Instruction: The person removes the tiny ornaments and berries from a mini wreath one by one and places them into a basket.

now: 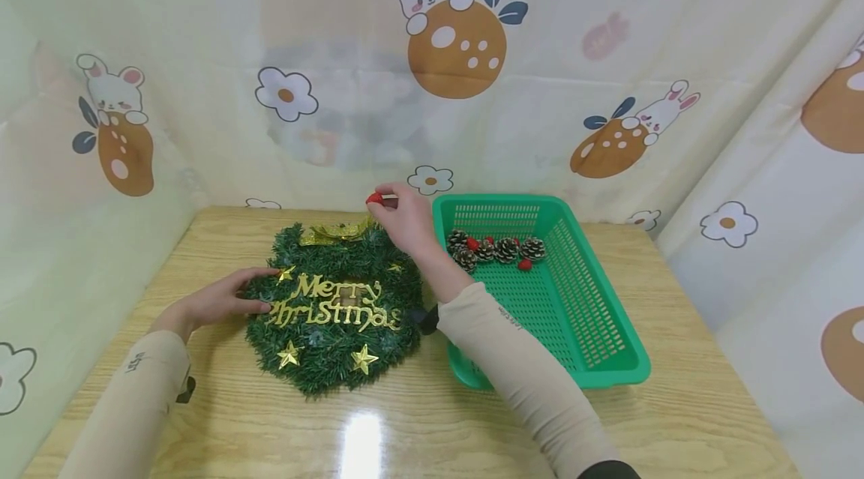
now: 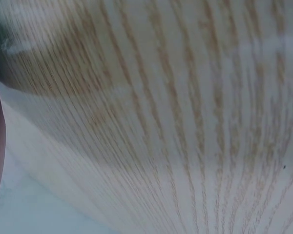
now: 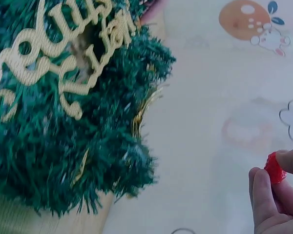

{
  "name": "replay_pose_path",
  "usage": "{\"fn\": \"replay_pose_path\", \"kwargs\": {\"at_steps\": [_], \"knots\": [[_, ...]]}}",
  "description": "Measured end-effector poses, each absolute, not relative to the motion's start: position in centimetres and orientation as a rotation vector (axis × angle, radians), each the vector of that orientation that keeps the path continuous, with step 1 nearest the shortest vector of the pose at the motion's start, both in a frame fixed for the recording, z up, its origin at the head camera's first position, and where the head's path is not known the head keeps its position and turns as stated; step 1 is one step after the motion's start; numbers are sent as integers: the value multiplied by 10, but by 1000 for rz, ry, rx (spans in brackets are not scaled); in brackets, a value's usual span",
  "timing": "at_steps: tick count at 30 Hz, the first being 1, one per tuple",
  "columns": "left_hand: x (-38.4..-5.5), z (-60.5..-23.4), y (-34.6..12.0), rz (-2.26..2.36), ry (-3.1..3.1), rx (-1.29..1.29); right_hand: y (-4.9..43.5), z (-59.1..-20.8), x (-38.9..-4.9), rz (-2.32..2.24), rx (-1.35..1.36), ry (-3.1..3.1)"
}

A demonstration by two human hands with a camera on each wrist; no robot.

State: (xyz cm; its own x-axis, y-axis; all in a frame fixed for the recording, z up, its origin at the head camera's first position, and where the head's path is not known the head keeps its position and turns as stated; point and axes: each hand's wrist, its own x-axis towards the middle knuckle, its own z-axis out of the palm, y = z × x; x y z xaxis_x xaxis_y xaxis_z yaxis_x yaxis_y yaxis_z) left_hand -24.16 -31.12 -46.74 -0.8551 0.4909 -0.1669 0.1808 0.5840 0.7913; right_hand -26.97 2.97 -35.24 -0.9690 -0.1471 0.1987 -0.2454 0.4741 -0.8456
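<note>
A green Christmas wreath (image 1: 337, 258) lies on the table, with gold "Merry Christmas" lettering (image 1: 337, 303), gold stars (image 1: 364, 359) and a gold ribbon bow (image 1: 335, 233) at its far side. My left hand (image 1: 219, 299) rests at the wreath's left edge, fingers spread and fairly straight, fingertips beside a gold star. In the left wrist view only a sliver of that hand shows. Beyond the wreath's far right side, my right hand (image 1: 405, 220) pinches a small red berry (image 3: 274, 168) with a bumpy surface between thumb and fingers, raised above the bow.
To the right of the wreath stands a green plastic basket (image 1: 607, 299). Several pine cones (image 1: 506, 249) and red berries (image 1: 525, 264) lie in its far left part. A patterned curtain (image 1: 337, 127) hangs behind the wooden table (image 1: 270, 426).
</note>
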Motion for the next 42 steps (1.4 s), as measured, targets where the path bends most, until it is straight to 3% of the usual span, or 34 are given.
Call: {"fn": "replay_pose_path", "kwargs": {"at_steps": [29, 42], "knots": [[-239, -465, -311, 1148, 2469, 593, 159, -380, -303, 1343, -154, -2688], [-240, -466, -312, 1136, 2472, 594, 185, -409, -305, 1102, -184, -2850]]}}
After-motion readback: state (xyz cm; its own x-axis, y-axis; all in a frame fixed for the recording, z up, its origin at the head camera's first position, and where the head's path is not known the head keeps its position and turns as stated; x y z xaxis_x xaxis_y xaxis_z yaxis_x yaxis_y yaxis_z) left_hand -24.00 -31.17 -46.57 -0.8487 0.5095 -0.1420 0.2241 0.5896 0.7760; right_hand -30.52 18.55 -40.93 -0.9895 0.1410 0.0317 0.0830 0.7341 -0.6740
